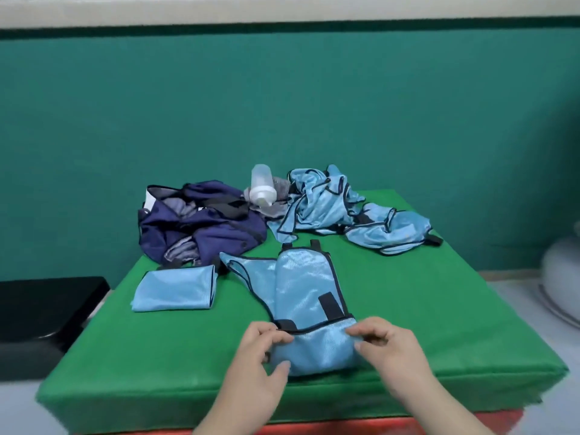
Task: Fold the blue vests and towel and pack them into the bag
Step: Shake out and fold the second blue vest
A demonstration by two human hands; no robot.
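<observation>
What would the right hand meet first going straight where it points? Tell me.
The right hand pinches the half-folded vest; heading left along the fold, it probably meets the left hand.

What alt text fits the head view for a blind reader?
The left hand and right hand pinch the near edge of a blue vest on a green table. A folded vest lies left; a navy bag, bottle and crumpled vests sit behind.

The left hand (258, 356) and right hand (392, 350) are bare; both forearms (439, 409) are bare too, as far as they show.
</observation>
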